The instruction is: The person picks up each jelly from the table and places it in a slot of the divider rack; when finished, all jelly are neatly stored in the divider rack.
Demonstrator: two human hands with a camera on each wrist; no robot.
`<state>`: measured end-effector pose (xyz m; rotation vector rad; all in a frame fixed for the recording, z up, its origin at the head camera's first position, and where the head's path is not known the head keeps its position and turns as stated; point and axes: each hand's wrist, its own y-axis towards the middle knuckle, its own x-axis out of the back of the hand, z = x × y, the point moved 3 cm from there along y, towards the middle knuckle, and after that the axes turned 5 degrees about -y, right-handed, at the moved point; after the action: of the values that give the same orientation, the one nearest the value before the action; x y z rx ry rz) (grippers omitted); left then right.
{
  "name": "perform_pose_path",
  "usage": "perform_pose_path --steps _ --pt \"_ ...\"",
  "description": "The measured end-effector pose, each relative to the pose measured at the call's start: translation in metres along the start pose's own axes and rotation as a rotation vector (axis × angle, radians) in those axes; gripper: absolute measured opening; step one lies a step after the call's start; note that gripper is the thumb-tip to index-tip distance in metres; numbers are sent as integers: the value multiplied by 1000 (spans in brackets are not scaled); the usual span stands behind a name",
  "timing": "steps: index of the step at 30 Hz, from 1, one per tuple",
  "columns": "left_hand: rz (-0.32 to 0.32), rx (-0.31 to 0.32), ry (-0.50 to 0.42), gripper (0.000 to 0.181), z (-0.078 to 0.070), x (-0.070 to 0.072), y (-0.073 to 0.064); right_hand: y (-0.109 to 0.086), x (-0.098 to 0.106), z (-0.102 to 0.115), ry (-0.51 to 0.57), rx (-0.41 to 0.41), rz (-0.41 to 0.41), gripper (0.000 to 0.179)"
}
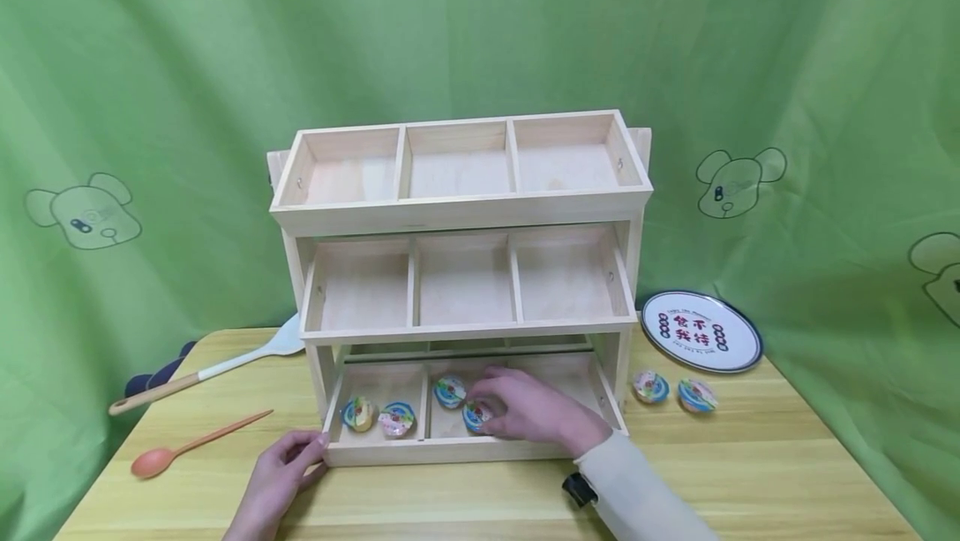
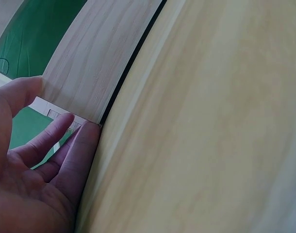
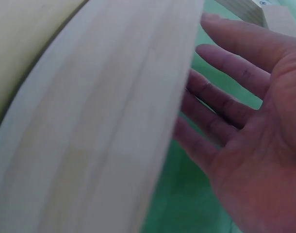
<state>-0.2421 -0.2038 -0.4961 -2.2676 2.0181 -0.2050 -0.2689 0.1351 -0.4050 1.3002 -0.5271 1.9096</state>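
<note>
My left hand (image 1: 279, 474) holds the front left corner of the bottom tray (image 1: 525, 451) of a wooden three-tier rack. In the left wrist view, its thumb meets the tray's upper edge and the other fingertips lie against the end below. Reaching into the tray's middle compartment, my right hand (image 1: 525, 409) has its thumb and fingers around a small jelly cup (image 1: 476, 418). Another jelly cup (image 1: 450, 391) sits just behind that one. Two more jelly cups, one yellowish (image 1: 358, 414) and one pinkish (image 1: 397, 420), lie in the left compartment. The front board hides several right fingertips in the right wrist view.
Two jelly cups, one nearer the rack (image 1: 650, 387) and one farther right (image 1: 697, 396), lie on the table (image 1: 780, 474) before a white plate (image 1: 701, 333). A spatula (image 1: 225, 363) and an orange spoon (image 1: 198, 443) lie left. The middle tray (image 1: 468, 330) overhangs the right hand's area.
</note>
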Motion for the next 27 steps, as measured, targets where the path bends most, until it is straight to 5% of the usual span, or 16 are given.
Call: perform_pose_path --steps 12,19,27 --pt "1 9 0 37 0 0 1 -21 21 7 -8 -31 -31 40" --pt "6 9 -14 37 1 1 1 -38 33 0 17 -139 -35 43" --pt "0 22 8 43 -1 1 -1 -52 40 -7 -14 -169 -46 46"
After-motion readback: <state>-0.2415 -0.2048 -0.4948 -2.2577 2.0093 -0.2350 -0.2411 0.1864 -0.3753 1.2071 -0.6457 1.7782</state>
